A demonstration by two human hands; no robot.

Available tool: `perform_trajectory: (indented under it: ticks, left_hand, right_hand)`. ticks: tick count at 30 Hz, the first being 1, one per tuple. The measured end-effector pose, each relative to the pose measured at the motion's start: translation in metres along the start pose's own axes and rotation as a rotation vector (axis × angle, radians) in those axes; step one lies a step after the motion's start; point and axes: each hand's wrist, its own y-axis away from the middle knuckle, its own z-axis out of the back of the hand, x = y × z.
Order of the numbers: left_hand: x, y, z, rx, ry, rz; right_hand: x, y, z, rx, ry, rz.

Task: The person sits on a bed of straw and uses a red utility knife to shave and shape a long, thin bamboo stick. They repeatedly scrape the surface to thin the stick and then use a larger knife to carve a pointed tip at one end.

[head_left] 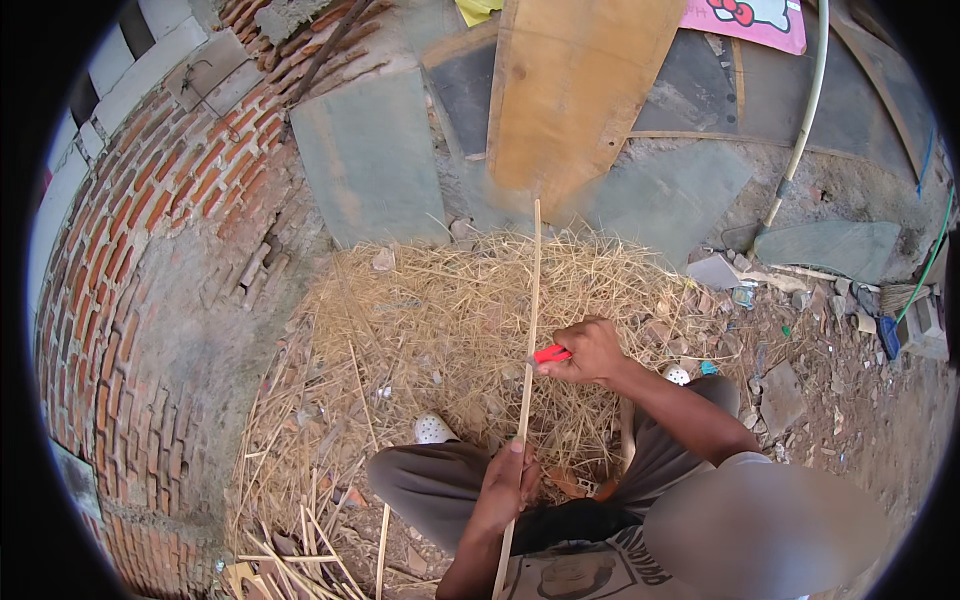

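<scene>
So the long pale stick (534,290) runs from the near edge, between the knees, out over the dry straw (420,300) toward the far boards (590,90). Left hand (507,480) is wrapped around its near part, and right hand (590,352) is closed on a small red tool (551,354), right up against the stick's middle. Looks light and fairly stiff to me, probably springy at the unsupported far end, and maybe splintery. I'd grip it firmly low down, like the left hand does, fingers well clear of the tool.
</scene>
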Motion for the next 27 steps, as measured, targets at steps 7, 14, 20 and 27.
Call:
perform_trajectory:
  ticks: [7,14,20,27]
  left_hand:
    - [-0.001,0.005,-0.006,-0.001,-0.114,-0.012]
    - [-0.003,0.008,-0.007,-0.008,-0.178,0.004]
    - [0.015,0.023,-0.012,0.101,-0.035,0.094]
    - [0.015,0.030,0.009,-0.022,-0.141,0.005]
  right_hand:
    - [-0.010,-0.006,0.000,0.031,-0.026,-0.163]
    - [-0.018,0.002,-0.009,-0.017,0.018,0.046]
    - [-0.077,-0.012,0.007,-0.081,0.121,-0.297]
    - [-0.008,0.009,-0.012,0.086,0.002,-0.096]
